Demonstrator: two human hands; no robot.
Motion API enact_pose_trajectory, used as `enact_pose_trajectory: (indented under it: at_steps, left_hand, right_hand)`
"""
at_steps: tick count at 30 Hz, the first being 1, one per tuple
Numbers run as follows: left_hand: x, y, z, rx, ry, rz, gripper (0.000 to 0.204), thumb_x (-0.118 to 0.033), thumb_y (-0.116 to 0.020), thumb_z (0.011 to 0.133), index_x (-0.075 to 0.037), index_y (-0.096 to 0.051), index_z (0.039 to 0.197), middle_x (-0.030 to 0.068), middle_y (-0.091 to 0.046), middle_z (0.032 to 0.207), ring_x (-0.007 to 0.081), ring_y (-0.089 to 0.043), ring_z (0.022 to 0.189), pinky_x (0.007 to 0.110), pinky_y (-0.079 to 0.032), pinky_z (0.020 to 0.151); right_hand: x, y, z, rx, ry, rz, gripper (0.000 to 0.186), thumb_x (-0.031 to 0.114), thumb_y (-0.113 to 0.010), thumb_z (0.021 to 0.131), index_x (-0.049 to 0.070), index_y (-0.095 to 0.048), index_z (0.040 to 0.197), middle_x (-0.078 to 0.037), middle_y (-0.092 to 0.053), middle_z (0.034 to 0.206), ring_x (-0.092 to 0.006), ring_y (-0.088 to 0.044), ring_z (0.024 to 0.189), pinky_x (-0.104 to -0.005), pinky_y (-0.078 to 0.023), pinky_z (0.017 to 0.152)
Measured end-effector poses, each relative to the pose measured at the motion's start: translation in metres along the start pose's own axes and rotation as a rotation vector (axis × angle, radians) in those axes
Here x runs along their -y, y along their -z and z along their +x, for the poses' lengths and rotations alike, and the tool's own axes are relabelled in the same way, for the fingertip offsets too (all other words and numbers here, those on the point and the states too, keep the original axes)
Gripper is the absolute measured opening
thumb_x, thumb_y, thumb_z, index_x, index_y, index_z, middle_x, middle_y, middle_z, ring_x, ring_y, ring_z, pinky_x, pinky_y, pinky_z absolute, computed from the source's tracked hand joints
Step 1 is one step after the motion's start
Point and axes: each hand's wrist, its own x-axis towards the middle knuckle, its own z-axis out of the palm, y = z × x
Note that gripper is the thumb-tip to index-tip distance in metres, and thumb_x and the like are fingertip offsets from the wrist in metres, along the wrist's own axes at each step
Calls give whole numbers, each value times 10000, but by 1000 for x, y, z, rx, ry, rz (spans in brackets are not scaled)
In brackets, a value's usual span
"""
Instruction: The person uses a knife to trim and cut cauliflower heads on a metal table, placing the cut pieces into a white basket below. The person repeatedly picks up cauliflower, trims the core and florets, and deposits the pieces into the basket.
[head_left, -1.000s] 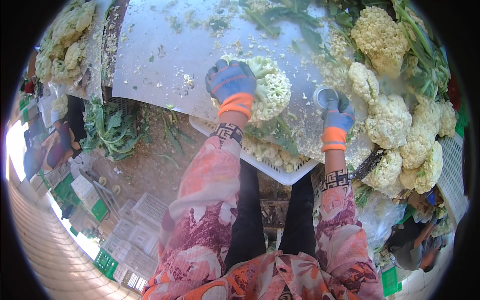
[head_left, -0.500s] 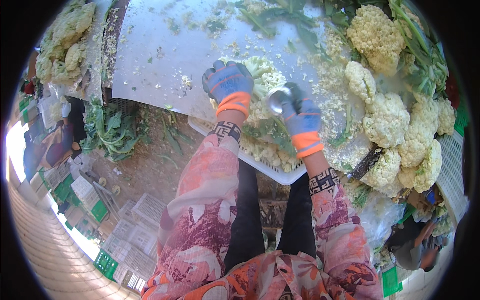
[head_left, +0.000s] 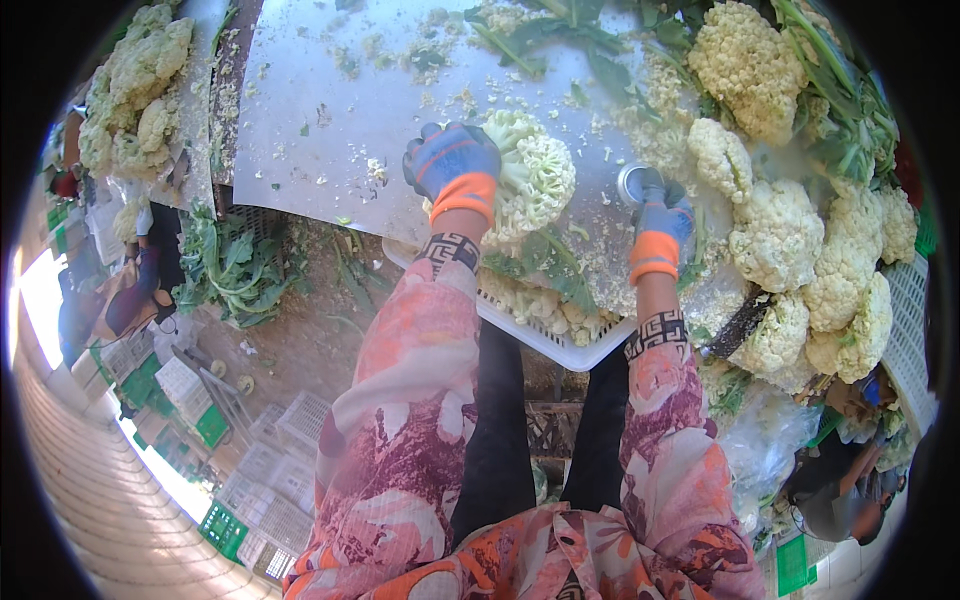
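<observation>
Though amid scraps (head_left: 376, 170), cauliflower (head_left: 535, 180) near leaves (head_left: 563, 266)

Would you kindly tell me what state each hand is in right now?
Left hand: closed, holding a cauliflower at its left side.
Right hand: closed, holding a round metal tool.

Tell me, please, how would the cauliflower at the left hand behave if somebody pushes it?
The cauliflower may rock or roll, since its outline is rounded. Its edges are probably fragile: pale crumbs lie scattered on the metal table. The left hand appears to hold its side, which should limit any slide.
</observation>
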Motion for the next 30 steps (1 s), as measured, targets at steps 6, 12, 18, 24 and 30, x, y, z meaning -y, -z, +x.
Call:
enact_pose_trajectory:
  at_steps: [6, 12, 18, 24, 30]
  left_hand:
    - [-3, 3, 0, 47, 8, -2, 380, -382, -464, 886, -97, -707, 952, 131, -640, 1052, 344, -598, 985, 428, -462, 871]
    - [3, 4, -1, 89, 54, -15, 379, -388, -469, 893, -98, -696, 982, 128, -636, 1059, 348, -592, 989, 424, -456, 882]
    - [6, -2, -6, 32, 15, -24, 380, -397, -475, 900, -95, -693, 974, 132, -634, 1044, 333, -593, 975, 421, -455, 875]
    - [13, -12, -9, -60, 18, -92, 355, -362, -477, 915, -82, -680, 992, 148, -629, 1020, 350, -588, 943, 447, -466, 843]
    - [9, -17, -12, -63, -119, -94, 339, -364, -517, 903, -77, -678, 982, 153, -622, 1020, 359, -593, 928, 449, -471, 825]
  right_hand:
    - [7, -13, -85, 279, 737, -463, 271, 242, -636, 835, 102, -648, 1066, -155, -652, 740, -313, -640, 637, -410, -519, 597]
    - [-9, 27, -32, 42, 373, -3, 269, 197, -632, 866, 101, -644, 1117, -140, -676, 801, -216, -653, 653, -352, -513, 590]
    - [8, -23, -43, 210, 525, -205, 239, 226, -647, 883, 65, -667, 1059, -116, -684, 829, -183, -625, 671, -345, -496, 631]
    - [-2, -36, -11, 283, -233, 295, 267, 294, -706, 865, 43, -674, 949, -16, -650, 772, -122, -518, 635, -316, -441, 596]
    - [-15, -36, -11, 232, -22, 143, 242, 281, -684, 876, 45, -688, 929, -42, -651, 737, -127, -527, 538, -316, -417, 502]
